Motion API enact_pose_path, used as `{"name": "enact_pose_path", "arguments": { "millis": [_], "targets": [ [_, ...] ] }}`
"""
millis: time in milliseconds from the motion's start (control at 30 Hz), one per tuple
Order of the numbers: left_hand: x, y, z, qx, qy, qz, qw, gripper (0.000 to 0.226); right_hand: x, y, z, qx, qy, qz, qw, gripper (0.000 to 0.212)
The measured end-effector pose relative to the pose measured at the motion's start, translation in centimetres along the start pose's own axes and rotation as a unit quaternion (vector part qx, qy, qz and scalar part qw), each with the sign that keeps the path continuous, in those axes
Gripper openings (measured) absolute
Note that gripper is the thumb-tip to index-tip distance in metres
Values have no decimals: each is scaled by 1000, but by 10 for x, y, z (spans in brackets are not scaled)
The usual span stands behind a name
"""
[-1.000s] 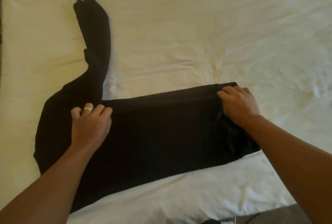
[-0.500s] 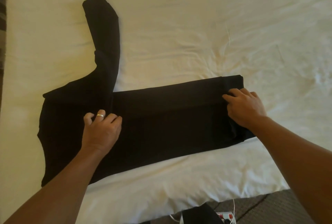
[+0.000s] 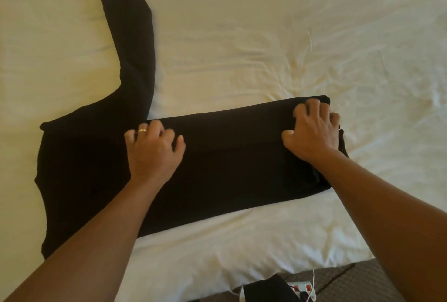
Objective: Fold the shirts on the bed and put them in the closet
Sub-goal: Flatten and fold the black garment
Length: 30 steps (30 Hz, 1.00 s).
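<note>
- Black shirt [image 3: 217, 161] lies flat on the bed [image 3: 266, 35] for folding.
- Left hand [image 3: 154, 149] and right hand [image 3: 312, 132] curl their grip into its folded far edge, pinning the crease.

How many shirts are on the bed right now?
1: the black shirt lies across the near part of the bed, one sleeve stretched away, both hands on it. Others may lie outside the view.

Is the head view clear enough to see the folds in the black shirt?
Head view: sharp, warm yellowish light; the black shirt reads nearly flat black, its folds faint; both hands, left hand and right hand, are crisp; wide-angle bending at the edges.
</note>
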<state>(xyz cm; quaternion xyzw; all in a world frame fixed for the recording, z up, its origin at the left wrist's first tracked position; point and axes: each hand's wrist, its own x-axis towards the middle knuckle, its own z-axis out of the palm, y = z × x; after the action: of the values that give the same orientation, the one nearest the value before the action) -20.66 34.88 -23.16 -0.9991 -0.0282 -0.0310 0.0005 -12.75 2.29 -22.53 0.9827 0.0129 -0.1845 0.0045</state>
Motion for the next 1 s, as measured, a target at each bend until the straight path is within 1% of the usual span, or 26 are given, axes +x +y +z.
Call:
{"name": "enact_pose_path", "arguments": {
  "millis": [33, 67, 133, 200, 267, 367, 567, 733, 767, 833, 900, 933, 1000],
  "targets": [
    [5, 9, 4, -27, -3, -4, 1000, 28, 2, -6, 2, 15, 21, -19, 999, 50],
    [10, 17, 6, -49, -21, -12, 999, 32, 2, -13, 4, 29, 46, -37, 998, 52],
    [14, 35, 13, -61, -105, -32, 992, 56, 5, -26, 12, 40, 73, -59, 995, 56],
    [7, 47, 24, -42, -203, -57, 977, 79, 7, -31, 28, 26, 37, -58, 997, 68],
    [-7, 49, 35, -24, -260, -85, 962, 91, 5, -23, 47, -11, -8, -48, 999, 79],
    [-20, 46, 43, -12, -274, -104, 956, 98, 2, -5, 61, -22, -28, -29, 999, 89],
    [-15, 44, 43, -33, -284, -107, 952, 96, 9, 0, 56, -11, -70, -35, 997, 95],
    [-7, 34, 27, -67, -347, -79, 932, 97, 10, -13, 33, -57, -128, -17, 990, 93],
    [-7, 30, 21, -82, -338, -64, 935, 94, 10, -18, 27, -73, -130, -10, 989, 92],
    [-13, 10, 7, -113, -261, -11, 959, 79, 9, -40, 11, -131, -122, -4, 984, 89],
    [-30, -17, -1, -116, -180, 62, 975, 63, 11, -67, -4, -211, -112, -23, 971, 78],
    [-41, -30, -1, -110, -155, 86, 978, 59, 11, -80, -11, -243, -105, -47, 963, 70],
    [-65, -70, -5, -97, -154, 89, 979, 55, 11, -120, -21, -250, -81, -103, 959, 53]
  ]
}}
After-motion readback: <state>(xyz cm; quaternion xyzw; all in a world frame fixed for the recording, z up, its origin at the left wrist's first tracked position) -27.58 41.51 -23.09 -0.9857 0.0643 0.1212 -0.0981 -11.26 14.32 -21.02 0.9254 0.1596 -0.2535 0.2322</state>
